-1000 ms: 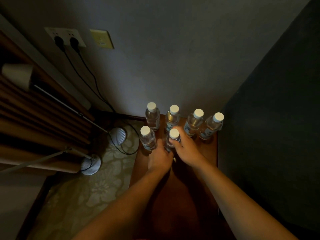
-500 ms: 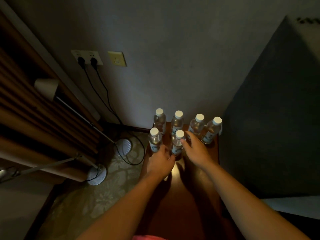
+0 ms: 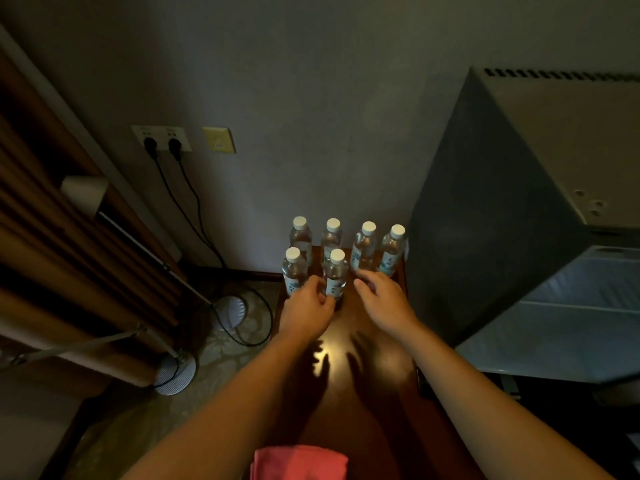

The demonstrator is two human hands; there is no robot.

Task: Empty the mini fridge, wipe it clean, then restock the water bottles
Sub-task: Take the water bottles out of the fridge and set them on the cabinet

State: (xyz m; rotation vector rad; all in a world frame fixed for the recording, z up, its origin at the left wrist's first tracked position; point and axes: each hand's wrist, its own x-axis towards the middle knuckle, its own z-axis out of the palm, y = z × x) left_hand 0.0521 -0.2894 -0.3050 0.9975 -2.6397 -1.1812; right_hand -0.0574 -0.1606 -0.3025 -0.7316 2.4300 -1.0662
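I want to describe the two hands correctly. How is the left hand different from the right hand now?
The left hand touches the base of the front-row bottle with its fingertips; whether it grips is unclear. The right hand has spread, relaxed fingers, holds nothing and is beside the back-row bottle. The left hand is nearer the table's left edge, the right hand nearer the mini fridge. Both are palm down over the wooden table.

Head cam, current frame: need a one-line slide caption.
Six capped water bottles stand on a wooden table beside the mini fridge; left hand touches the front bottle, right hand reaches in.
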